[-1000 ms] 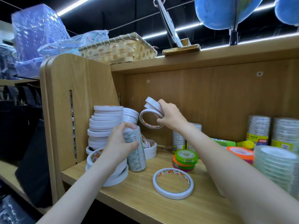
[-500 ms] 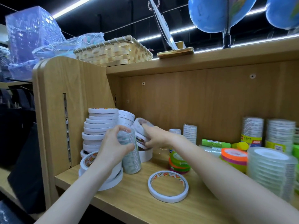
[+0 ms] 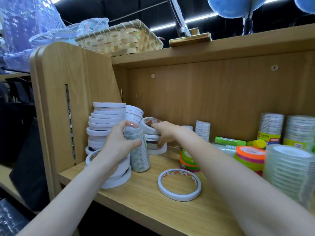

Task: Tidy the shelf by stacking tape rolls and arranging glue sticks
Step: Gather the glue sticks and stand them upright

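My left hand [image 3: 119,143] grips a tall wrapped column of clear tape rolls [image 3: 139,150] that stands on the wooden shelf [image 3: 144,198]. Just behind it, my right hand [image 3: 167,132] holds white tape rolls [image 3: 148,123] on a low pile of white rolls [image 3: 155,147] near the back panel. A tall stack of white tape rolls [image 3: 105,123] rises at the far left, with a second stack [image 3: 134,113] behind it. One white roll [image 3: 179,184] lies flat near the shelf's front. Green and yellow glue sticks [image 3: 230,141] lie at the back right.
Coloured tape rolls [image 3: 188,160] and an orange-topped stack [image 3: 250,156] sit mid-shelf. Clear tape stacks [image 3: 288,169] crowd the right, with more [image 3: 271,128] at the back. The shelf's side panel [image 3: 71,92] closes the left. A woven basket [image 3: 119,38] sits on top.
My right hand has come down from mid-air with the white rolls to the low pile at the back. My left hand has stayed on the clear tape column.
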Motion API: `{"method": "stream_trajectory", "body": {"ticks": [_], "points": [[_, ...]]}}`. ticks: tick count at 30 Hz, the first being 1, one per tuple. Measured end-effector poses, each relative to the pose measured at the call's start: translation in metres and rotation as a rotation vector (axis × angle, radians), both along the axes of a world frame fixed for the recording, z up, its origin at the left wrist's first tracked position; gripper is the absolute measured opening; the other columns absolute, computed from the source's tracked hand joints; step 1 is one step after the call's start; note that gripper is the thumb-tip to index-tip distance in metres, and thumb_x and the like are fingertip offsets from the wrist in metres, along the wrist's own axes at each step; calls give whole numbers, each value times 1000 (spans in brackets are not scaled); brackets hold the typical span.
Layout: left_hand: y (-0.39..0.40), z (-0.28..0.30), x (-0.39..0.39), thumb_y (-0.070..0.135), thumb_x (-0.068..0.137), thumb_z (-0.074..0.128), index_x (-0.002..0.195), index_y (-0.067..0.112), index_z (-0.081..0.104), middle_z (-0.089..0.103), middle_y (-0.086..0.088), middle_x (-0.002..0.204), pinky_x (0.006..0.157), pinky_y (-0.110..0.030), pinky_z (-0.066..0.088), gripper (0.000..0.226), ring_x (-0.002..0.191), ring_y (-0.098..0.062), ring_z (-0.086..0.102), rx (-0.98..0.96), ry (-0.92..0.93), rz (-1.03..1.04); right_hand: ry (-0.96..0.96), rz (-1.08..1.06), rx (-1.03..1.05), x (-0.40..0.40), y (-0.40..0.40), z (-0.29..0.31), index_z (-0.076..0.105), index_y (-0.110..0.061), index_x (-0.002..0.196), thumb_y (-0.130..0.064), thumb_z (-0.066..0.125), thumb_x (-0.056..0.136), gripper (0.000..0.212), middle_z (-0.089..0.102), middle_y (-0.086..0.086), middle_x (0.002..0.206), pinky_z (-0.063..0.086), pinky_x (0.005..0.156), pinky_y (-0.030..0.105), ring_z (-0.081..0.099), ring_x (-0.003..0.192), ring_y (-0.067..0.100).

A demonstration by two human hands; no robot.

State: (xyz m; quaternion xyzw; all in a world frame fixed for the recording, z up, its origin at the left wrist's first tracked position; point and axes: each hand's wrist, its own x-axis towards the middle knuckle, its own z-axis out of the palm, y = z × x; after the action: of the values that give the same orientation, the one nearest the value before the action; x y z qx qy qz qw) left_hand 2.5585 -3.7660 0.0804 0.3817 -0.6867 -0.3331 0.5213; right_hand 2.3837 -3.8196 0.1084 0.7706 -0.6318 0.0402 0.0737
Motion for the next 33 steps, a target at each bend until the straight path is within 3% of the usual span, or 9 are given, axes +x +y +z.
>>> {"method": "stream_trajectory", "body": {"ticks": [4,7,9,13,19,23,26,30,33], "points": [[-1,-1,1,-3,76,67,86,26,54,59,-12,102,35,-12,32,34,61,-13,47,-7,-31,-13,43,-18,-55,-8,-1,7,38,-16,130,-31,78,70,74,40,8,126,40,93,39,33,118,26],[-4,2,-6,10,72,76,86,24,53,60,-5,107,66,-32,51,31,90,-19,58,-125,-209,63,-11,-30,-46,-10,9,9,30,-21,137,-27,80,69,84,33,5,133,38,99,44,28,122,26],[-7,6,-13,18,71,78,93,22,52,57,-5,114,81,-34,46,34,100,-21,56,-196,-353,128,-48,-31,-35,-13,19,13,25,-22,142,-21,79,71,89,32,7,136,38,99,39,31,125,27],[-7,15,-18,25,80,71,118,15,46,47,-6,126,77,-27,36,46,99,-16,45,-249,-548,113,-131,-10,-101,-17,45,27,32,-17,140,-8,71,77,75,42,10,133,38,91,27,45,120,24],[8,29,29,23,89,59,124,17,47,47,0,134,89,-26,34,38,118,-18,47,-295,-413,159,-522,193,111,4,74,30,40,-25,134,-8,68,80,63,47,3,129,49,91,33,56,106,19],[20,14,62,37,85,60,114,22,53,55,-1,122,84,-28,38,33,105,-16,49,-215,-591,156,-435,150,-77,32,64,6,39,-23,132,-30,75,76,66,45,2,133,39,90,26,45,119,17],[29,-3,68,58,73,63,114,30,52,51,0,121,94,-36,41,51,113,-20,44,-160,-794,126,-489,98,-189,39,62,3,43,-18,125,-24,77,73,62,50,5,129,33,80,22,46,115,20],[28,-23,67,54,75,63,130,24,45,41,2,132,103,-37,34,64,124,-24,25,-264,-1035,194,-378,-120,-198,13,73,16,42,-16,123,-20,78,70,65,50,9,128,42,79,27,50,109,24],[21,-27,69,52,78,63,127,18,49,49,1,128,104,-33,33,61,128,-22,21,-301,-1080,196,-303,-303,-136,-6,86,18,37,-16,112,-21,79,70,60,46,14,122,52,64,34,59,92,30]]}}
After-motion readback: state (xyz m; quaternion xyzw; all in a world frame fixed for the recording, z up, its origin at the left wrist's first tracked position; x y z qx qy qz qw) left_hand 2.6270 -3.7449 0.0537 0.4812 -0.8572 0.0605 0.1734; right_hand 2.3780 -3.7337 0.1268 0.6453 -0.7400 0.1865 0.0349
